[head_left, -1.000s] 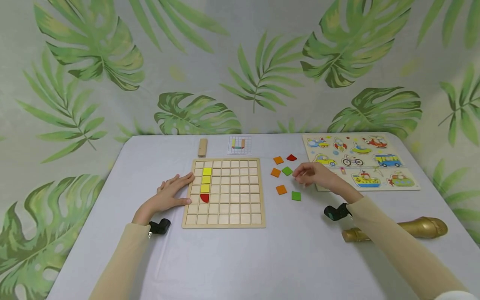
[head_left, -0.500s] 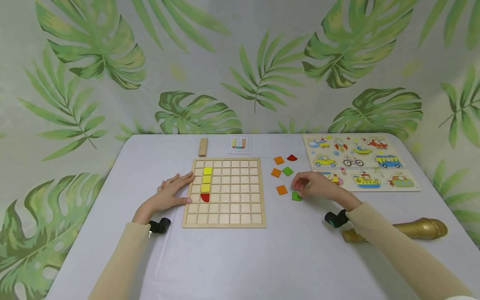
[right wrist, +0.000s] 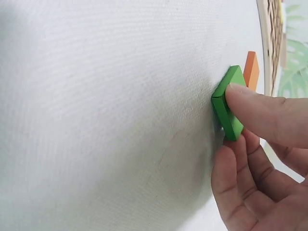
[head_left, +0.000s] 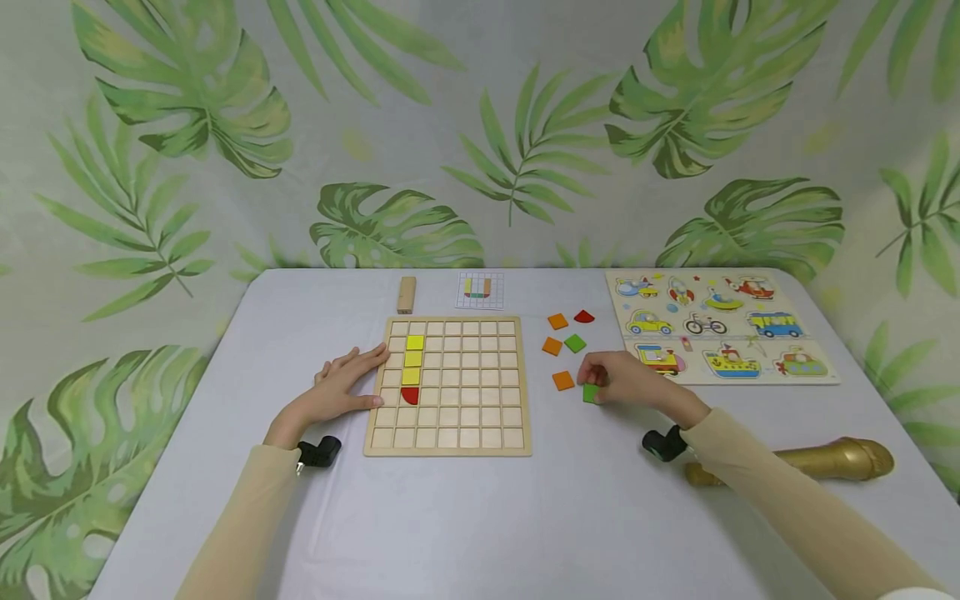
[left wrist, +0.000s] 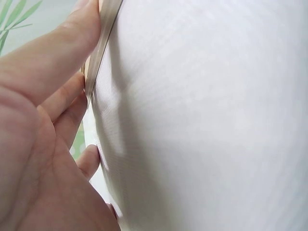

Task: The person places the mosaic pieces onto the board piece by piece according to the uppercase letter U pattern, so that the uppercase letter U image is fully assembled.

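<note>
My right hand (head_left: 622, 381) pinches a green square tile (right wrist: 235, 103), thumb on its top face and fingertips at its side in the right wrist view. The tile is tilted, close to the tablecloth. My left hand (head_left: 337, 392) rests with straight fingers along the left edge of a wooden grid board (head_left: 450, 452); its thumb and fingertips touch that edge. Three yellow square tiles (head_left: 412, 358) stand in one column on the board, with a red quarter-round tile (head_left: 410, 396) below them. The left wrist view shows the palm and the board's side (left wrist: 102, 45).
Right of the board lie three orange tiles (head_left: 563, 381), another green tile (head_left: 575, 342) and a red quarter-round piece (head_left: 583, 317). Behind it are a wooden block (head_left: 406, 295) and a pattern card (head_left: 480, 291). A picture puzzle (head_left: 720, 333) and a gold-coloured object (head_left: 836, 458) are at right.
My right hand has come down and toward me from beside the far green tile to the nearer one, and now grips it. The left hand has stayed at the board's edge.
</note>
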A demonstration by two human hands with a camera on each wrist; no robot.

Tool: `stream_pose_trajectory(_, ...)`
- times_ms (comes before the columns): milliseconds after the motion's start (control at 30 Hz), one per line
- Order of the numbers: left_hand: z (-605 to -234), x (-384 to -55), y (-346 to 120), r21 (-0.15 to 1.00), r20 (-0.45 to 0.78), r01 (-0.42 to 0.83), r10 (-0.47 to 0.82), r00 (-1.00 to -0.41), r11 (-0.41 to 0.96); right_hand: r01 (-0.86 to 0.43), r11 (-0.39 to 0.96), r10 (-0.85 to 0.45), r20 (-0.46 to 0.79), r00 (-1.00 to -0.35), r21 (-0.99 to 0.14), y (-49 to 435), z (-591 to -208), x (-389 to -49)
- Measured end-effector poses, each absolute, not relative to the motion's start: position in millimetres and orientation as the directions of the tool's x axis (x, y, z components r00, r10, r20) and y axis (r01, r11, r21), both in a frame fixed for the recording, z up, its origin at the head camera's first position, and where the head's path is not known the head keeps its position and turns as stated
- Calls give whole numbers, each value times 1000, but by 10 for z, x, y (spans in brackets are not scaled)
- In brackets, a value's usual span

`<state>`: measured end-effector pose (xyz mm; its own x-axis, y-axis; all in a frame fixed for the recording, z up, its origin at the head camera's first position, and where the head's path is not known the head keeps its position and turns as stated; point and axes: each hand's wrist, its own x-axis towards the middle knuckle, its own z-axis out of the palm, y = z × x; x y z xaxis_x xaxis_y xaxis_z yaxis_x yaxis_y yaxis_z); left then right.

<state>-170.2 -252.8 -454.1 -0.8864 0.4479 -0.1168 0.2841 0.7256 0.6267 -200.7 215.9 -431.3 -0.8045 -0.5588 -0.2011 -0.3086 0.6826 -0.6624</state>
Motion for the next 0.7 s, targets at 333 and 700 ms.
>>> stream_pose_trajectory(333,-4536,-1691,-2525,629,-95,301,456,-885,716,-323,639,-581,-163,-797,-698,2176,-4288,-2008)
stream_pose_trajectory(700,-4538,-1700,-2525,635,-117,281,450,-885,719,-262,545,-594,-147,-791,-796,2085,-4161,-2068)
